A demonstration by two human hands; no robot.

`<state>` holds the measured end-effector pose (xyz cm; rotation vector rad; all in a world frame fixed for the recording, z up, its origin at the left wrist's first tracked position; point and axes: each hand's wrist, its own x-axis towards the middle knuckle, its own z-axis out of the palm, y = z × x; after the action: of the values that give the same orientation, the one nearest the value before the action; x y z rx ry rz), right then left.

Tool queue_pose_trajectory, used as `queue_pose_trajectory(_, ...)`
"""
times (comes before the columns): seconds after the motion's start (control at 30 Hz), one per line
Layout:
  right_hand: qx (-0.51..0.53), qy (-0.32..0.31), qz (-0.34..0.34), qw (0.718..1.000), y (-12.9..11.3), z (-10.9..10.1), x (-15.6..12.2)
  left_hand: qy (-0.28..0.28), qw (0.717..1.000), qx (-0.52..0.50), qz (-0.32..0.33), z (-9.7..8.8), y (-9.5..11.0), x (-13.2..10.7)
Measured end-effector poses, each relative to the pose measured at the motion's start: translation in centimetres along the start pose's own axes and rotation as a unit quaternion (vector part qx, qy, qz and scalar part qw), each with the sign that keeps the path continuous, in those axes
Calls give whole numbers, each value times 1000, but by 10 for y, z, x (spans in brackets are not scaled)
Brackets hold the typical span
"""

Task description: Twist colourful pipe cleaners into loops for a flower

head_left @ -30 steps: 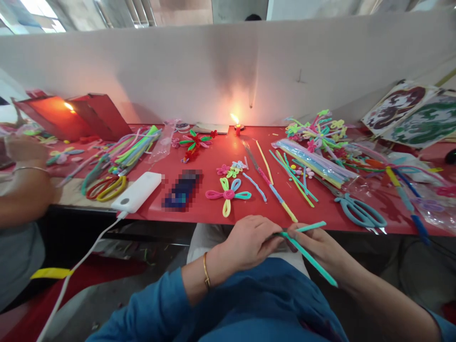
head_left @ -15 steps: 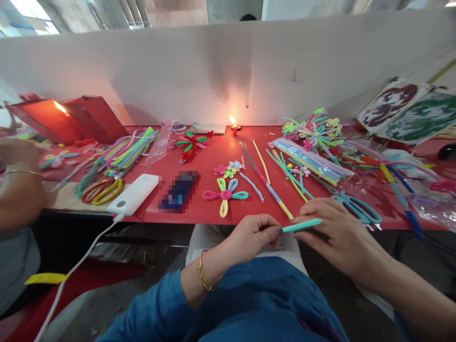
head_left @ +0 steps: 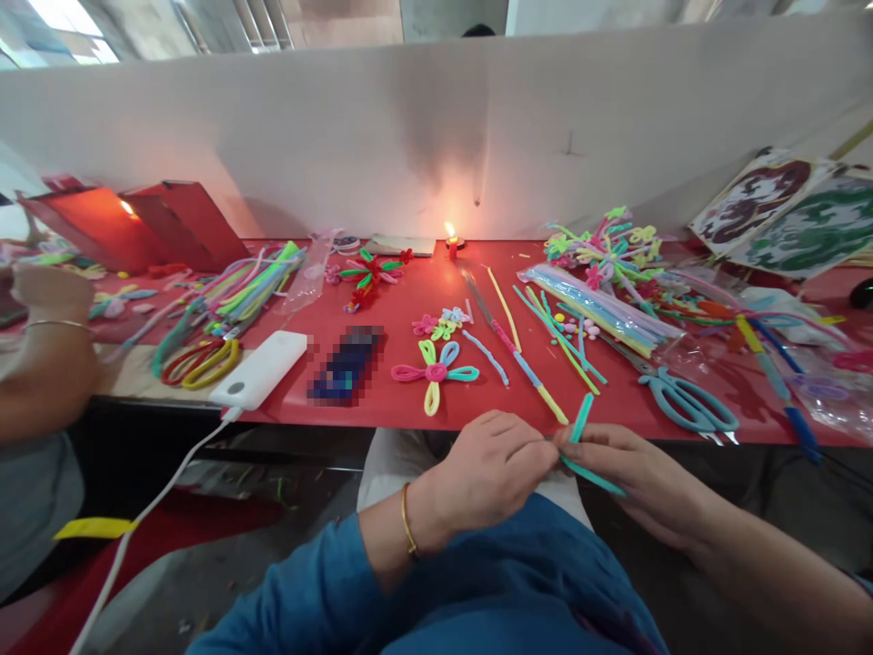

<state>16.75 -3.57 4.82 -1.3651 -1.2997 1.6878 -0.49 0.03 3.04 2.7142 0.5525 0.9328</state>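
- Left hand (head_left: 492, 470) and right hand (head_left: 631, 470): fingers clamped on teal pipe cleaner (head_left: 592, 475), just below table (head_left: 409, 400) edge.
- Pipe cleaner bent: one leg points up-right, the other down-right.

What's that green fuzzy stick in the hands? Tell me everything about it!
The teal pipe cleaner is a thin, fuzzy stem, bent into a V. One arm points up toward the red table; the other slants down to the right over the right hand. The bend sits where the left hand and the right hand's fingertips meet and pinch it. It hangs just in front of the table's edge, above the lap, not resting on anything.
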Motion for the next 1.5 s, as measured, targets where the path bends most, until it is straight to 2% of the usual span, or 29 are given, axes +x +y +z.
queue_pose_trajectory(0.07,82,1,3,997,5,-1,-2,17,1000,-22,-13,0,-2,-1)
queue_pose_trajectory(0.1,76,10,-13,997,6,-5,-2,21,997,-60,-52,0,-3,-1)
queue_pose_trajectory(0.17,-27,70,-73,995,4,-15,-3,25,967,-182,-178,0,-6,0)
queue_pose_trajectory(0.2,-112,119,-123,979,2,-20,-4,24,934,-258,-244,0,-6,0)
queue_pose_trajectory(0.23,-208,167,-184,946,-1,-25,-4,20,893,-336,-298,0,-6,2)
queue_pose_trajectory(0.27,-299,203,-250,898,-4,-29,-5,14,850,-406,-336,1,-6,3)
queue_pose_trajectory(0.33,-438,220,-353,797,-9,-31,-6,3,780,-505,-370,2,-3,6)
queue_pose_trajectory(0.37,-482,206,-380,762,-11,-29,-6,-5,759,-530,-378,2,-2,7)
queue_pose_trajectory(0.4,-513,187,-388,742,-13,-26,-6,-12,749,-542,-382,3,0,9)
queue_pose_trajectory(0.43,-532,168,-383,736,-15,-23,-5,-15,746,-545,-382,4,2,10)
queue_pose_trajectory(0.5,-543,137,-355,748,-18,-17,-2,-10,754,-538,-376,5,4,11)
queue_pose_trajectory(0.57,-528,118,-316,779,-21,-14,1,-1,783,-507,-360,5,5,10)
queue_pose_trajectory(0.6,-511,112,-291,801,-22,-13,3,3,811,-473,-344,5,5,9)
queue_pose_trajectory(0.67,-445,102,-231,859,-22,-12,4,12,893,-354,-277,4,3,6)
queue_pose_trajectory(0.73,-317,85,-152,932,-20,-7,3,29,968,-193,-161,4,1,3)
queue_pose_trajectory(0.8,-130,60,-69,987,-14,2,2,48,996,-65,-45,5,-1,-1)
queue_pose_trajectory(0.83,-35,48,-39,997,-10,6,1,60,998,-29,-6,6,-2,-2)
queue_pose_trajectory(0.9,90,35,-16,995,-1,10,1,84,996,-16,14,8,-3,-4)
queue_pose_trajectory(0.93,105,35,-19,994,3,9,2,93,995,-34,-7,8,-4,-5)
queue_pose_trajectory(1.0,43,72,-46,995,10,1,4,97,983,-112,-110,8,-5,-5)
queue_pose_trajectory(1.03,-23,112,-73,991,11,-6,6,95,965,-170,-178,8,-5,-4)
queue_pose_trajectory(1.07,-106,163,-118,974,12,-13,6,91,936,-235,-245,8,-5,-3)
queue_pose_trajectory(1.13,-279,222,-248,901,9,-25,6,85,861,-361,-348,8,-4,-1)
queue_pose_trajectory(1.2,-405,207,-345,821,3,-30,4,83,797,-453,-390,9,-1,2)
queue_pose_trajectory(1.23,-445,187,-371,794,-1,-29,3,81,776,-482,-398,9,0,3)
queue_pose_trajectory(1.3,-487,151,-389,767,-8,-23,0,73,754,-515,-401,9,3,5)
queue_pose_trajectory(1.4,-499,138,-372,770,-15,-12,0,49,757,-518,-395,8,5,6)
queue_pose_trajectory(1.47,-485,135,-341,794,-17,-9,1,36,775,-501,-382,7,5,6)
queue_pose_trajectory(1.5,-466,129,-317,816,-17,-7,2,34,791,-484,-372,7,5,5)
